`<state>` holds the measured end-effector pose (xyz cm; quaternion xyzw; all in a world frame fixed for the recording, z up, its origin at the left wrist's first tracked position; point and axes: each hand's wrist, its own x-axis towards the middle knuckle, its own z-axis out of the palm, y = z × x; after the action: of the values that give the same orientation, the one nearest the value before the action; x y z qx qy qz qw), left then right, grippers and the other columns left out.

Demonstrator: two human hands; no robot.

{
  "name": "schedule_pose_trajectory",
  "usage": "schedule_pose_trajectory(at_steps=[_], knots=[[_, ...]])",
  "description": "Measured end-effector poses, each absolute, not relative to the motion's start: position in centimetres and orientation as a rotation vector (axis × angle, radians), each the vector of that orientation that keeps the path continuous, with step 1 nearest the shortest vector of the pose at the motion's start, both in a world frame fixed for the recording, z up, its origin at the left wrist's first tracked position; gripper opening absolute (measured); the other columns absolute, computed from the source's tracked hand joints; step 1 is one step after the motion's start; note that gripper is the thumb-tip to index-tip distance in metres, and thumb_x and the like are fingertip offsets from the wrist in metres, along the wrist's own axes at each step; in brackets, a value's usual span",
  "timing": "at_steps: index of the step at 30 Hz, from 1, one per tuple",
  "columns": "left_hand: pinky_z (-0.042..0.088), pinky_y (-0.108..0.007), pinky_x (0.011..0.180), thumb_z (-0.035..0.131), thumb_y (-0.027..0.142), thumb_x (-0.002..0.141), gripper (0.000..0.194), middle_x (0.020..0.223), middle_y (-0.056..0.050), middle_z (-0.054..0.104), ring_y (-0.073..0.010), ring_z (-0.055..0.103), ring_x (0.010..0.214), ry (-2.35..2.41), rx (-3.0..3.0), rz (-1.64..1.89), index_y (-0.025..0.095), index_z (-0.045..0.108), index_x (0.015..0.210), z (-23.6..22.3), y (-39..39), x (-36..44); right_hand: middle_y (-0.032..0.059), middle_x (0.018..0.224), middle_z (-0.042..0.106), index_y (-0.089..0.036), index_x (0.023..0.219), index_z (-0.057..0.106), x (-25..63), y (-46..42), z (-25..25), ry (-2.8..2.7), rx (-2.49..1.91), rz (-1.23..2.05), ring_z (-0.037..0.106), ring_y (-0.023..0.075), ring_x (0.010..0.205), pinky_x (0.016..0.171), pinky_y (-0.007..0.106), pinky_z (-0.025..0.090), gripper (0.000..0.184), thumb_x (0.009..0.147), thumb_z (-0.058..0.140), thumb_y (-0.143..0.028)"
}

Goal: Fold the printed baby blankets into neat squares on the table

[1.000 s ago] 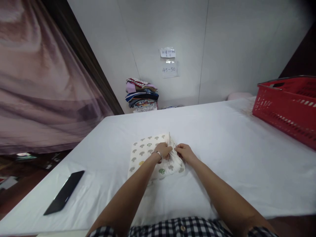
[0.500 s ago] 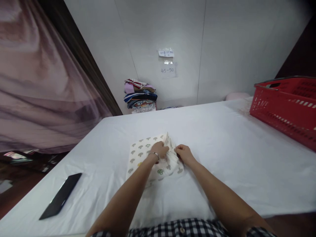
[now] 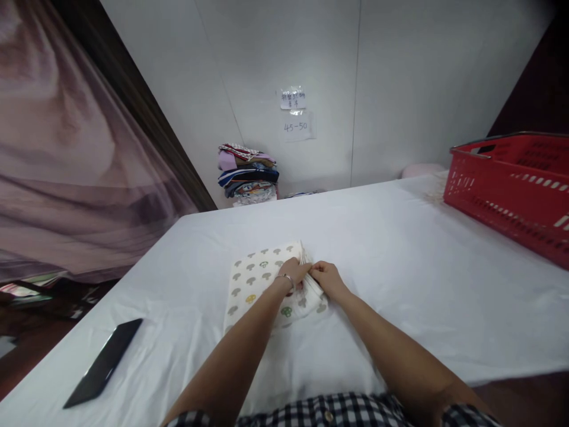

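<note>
A folded cream cloth (image 3: pixel 251 279) printed with grey, green and yellow mushrooms lies on the white-covered table in front of me. Its right side shows several layered edges, partly lifted. My left hand (image 3: pixel 294 271), with a bracelet at the wrist, reaches over the cloth and pinches those layers near the right edge. Close beside it, my right hand (image 3: pixel 328 279) has its fingertips closed on the same edge from the right. The fingertips of both hands nearly meet, and part of the edge is hidden beneath them.
A red plastic basket (image 3: pixel 502 196) stands at the table's right. On the left lies a flat black object (image 3: pixel 104 362). A pile of folded fabrics (image 3: pixel 248 173) sits beyond the far edge, against the wall with paper labels (image 3: pixel 297 126). A pinkish curtain (image 3: pixel 75 148) hangs at left.
My left hand has moved right along the cloth's layered edge, closer to my right hand. The layers at the edge look more gathered together. The view has shifted slightly.
</note>
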<state>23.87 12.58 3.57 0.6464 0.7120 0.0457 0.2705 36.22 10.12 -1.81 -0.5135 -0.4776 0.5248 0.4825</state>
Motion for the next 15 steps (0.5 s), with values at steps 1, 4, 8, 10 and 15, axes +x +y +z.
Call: schedule_pose_trajectory(at_steps=[1,4,8,10,15], knots=[[0.045,-0.025,0.048,0.047,0.049,0.078,0.039,0.065,-0.008,0.065,-0.0173,0.061,0.050,1.910,1.682,0.139,0.013,0.056,0.087,3.5,12.7,23.7,-0.0034,0.052,0.054,-0.016,0.062,0.058,36.2,10.1,-1.7,-1.158,-1.225,1.311,0.045,0.0100,0.051,0.050,0.023,0.035,0.014,0.059,0.059,-0.030],[0.042,-0.023,0.042,0.052,0.056,0.074,0.045,0.064,-0.006,0.062,-0.0154,0.058,0.048,1.867,1.520,0.197,0.012,0.056,0.085,3.8,12.9,23.2,-0.0018,0.059,0.060,-0.017,0.071,0.062,36.1,9.7,-1.0,-1.138,-1.128,1.440,0.049,0.0105,0.052,0.052,0.023,0.039,0.019,0.058,0.058,-0.030],[0.042,-0.020,0.041,0.057,0.045,0.074,0.032,0.056,-0.001,0.057,-0.0130,0.055,0.047,1.836,1.487,0.169,0.012,0.056,0.077,4.6,13.1,22.9,0.0031,0.079,0.067,-0.017,0.072,0.062,36.4,9.3,-0.1,-1.128,-1.056,1.551,0.055,0.0123,0.058,0.053,0.025,0.044,0.021,0.056,0.057,-0.029],[0.042,-0.020,0.041,0.057,0.034,0.074,0.022,0.054,0.000,0.055,-0.0124,0.055,0.046,1.835,1.489,0.145,0.012,0.056,0.077,5.0,13.2,22.6,0.0044,0.081,0.068,-0.017,0.066,0.059,36.6,9.5,-0.3,-1.119,-1.087,1.529,0.056,0.0127,0.058,0.050,0.024,0.043,0.015,0.057,0.055,-0.028],[0.044,-0.021,0.042,0.051,0.022,0.074,0.019,0.055,-0.001,0.057,-0.0135,0.056,0.045,1.893,1.545,0.099,0.010,0.055,0.088,7.1,13.9,20.5,0.0013,0.070,0.064,-0.018,0.079,0.058,37.4,10.9,-2.2,-1.091,-1.308,1.340,0.054,0.0112,0.053,0.043,0.020,0.036,0.017,0.064,0.053,-0.024]])
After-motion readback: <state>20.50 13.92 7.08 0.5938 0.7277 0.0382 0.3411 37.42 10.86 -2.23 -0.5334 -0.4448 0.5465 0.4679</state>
